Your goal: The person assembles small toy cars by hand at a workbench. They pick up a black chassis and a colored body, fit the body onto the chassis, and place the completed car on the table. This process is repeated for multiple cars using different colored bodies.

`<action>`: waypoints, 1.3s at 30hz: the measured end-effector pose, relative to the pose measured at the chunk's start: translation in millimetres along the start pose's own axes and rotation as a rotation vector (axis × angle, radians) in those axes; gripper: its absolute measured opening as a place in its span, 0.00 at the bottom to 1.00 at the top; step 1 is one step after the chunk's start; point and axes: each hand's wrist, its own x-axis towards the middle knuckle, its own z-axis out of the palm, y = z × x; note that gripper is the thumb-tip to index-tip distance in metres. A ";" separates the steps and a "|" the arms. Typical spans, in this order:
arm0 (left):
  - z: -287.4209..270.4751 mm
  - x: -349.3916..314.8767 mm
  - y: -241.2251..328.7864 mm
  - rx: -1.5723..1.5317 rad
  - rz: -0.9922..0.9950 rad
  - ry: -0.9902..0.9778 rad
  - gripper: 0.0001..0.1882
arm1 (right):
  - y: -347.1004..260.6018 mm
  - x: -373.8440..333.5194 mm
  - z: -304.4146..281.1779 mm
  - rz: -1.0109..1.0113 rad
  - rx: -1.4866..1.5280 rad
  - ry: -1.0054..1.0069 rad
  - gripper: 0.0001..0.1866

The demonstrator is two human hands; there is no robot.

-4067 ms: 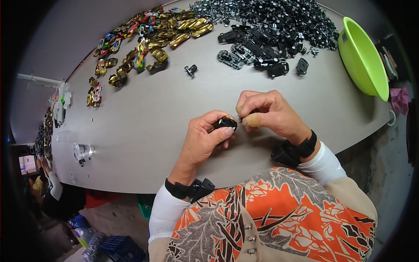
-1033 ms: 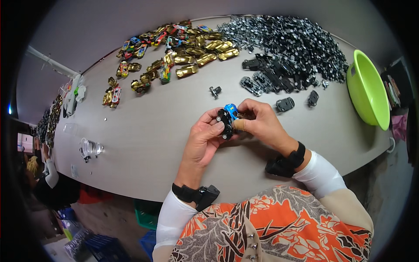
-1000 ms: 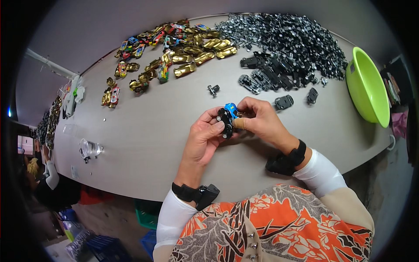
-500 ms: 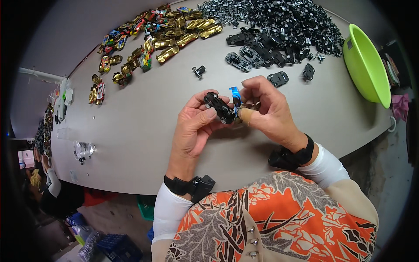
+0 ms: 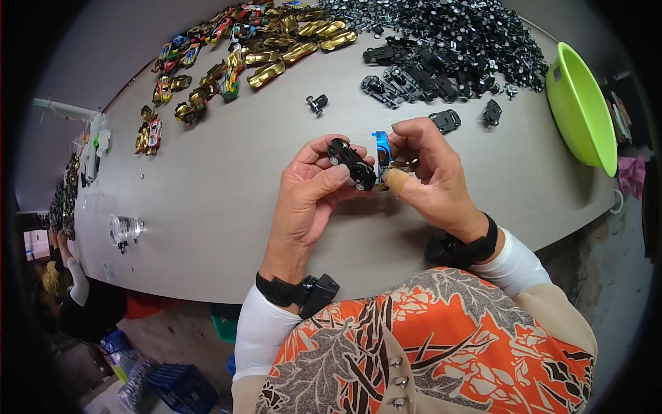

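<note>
My left hand (image 5: 303,190) grips a black toy car chassis (image 5: 350,164) with small wheels, between thumb and fingers. Close beside it, my right hand (image 5: 441,183) pinches a blue toy car body (image 5: 383,147), which stands on edge. A tan wrap covers the right thumb. Something gold-brown shows between the right fingers, partly hidden, and I cannot make out what it is. Both hands are above the table, near its front edge. Beyond them lies a small loose wheeled part (image 5: 317,105). A dark chassis (image 5: 445,121) rests just past the right hand.
Gold and multicoloured car bodies (image 5: 265,74) are heaped at the back left. Black chassis and wheel parts (image 5: 455,41) pile up at the back right, beside a green basin (image 5: 579,110). A clear cup (image 5: 125,230) stands at left. Another person's arm (image 5: 77,279) shows at far left.
Both hands have shifted slightly to the right in the picture, still holding the chassis and the blue body close together. The whole view has tilted a little.
</note>
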 end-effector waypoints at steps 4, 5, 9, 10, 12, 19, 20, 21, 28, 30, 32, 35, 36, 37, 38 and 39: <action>-0.6 0.7 -2.7 0.046 0.023 0.004 0.23 | 0.3 -0.9 1.7 0.007 0.016 0.002 0.20; -1.4 0.8 -3.2 0.052 0.023 0.006 0.22 | 1.3 -0.9 1.7 0.006 0.008 -0.008 0.20; -2.0 0.2 -3.9 0.067 0.019 0.024 0.22 | 6.7 -1.1 1.5 0.000 -0.031 -0.019 0.18; -1.5 -0.2 -3.6 0.068 0.017 0.031 0.22 | 7.5 -1.1 1.5 -0.002 -0.042 -0.016 0.18; 0.0 -1.2 -2.0 0.047 0.002 0.024 0.20 | 7.1 -1.6 1.6 -0.006 -0.034 -0.020 0.18; 7.2 -3.8 -2.7 0.124 0.016 0.027 0.19 | 1.8 -5.4 6.5 -0.010 -0.132 -0.060 0.17; 7.9 -3.9 -3.0 0.131 0.020 0.028 0.19 | 3.3 -5.1 6.6 -0.019 -0.144 -0.051 0.17; 8.3 -4.0 -3.6 0.138 0.023 0.028 0.19 | 4.8 -5.0 6.5 -0.027 -0.157 -0.042 0.17; 7.6 -5.9 -4.4 0.189 0.061 0.031 0.20 | 1.1 -4.8 7.6 -0.030 -0.164 -0.044 0.20; 7.2 -6.8 -5.2 0.208 0.083 0.020 0.20 | -3.8 -2.4 6.7 -0.106 -0.218 -0.091 0.20; 7.8 -7.4 -5.2 0.223 0.092 0.012 0.20 | -4.7 -0.8 5.4 -0.145 -0.247 -0.130 0.18; 8.6 -8.0 -5.2 0.266 0.092 0.004 0.19 | -3.3 0.3 3.1 -0.142 -0.250 -0.163 0.16; 8.8 -8.2 -5.0 0.298 0.095 0.002 0.19 | -3.2 0.5 2.8 -0.136 -0.249 -0.165 0.16; 8.9 -8.4 -5.1 0.331 0.098 -0.001 0.18 | -3.0 0.5 2.5 -0.129 -0.247 -0.166 0.16; 8.7 -8.5 -6.0 0.423 0.155 -0.018 0.18 | -2.8 -0.1 2.4 -0.117 -0.235 -0.158 0.16; 7.8 -8.3 -7.8 0.514 0.213 -0.036 0.18 | -1.9 -1.0 2.2 -0.105 -0.223 -0.150 0.16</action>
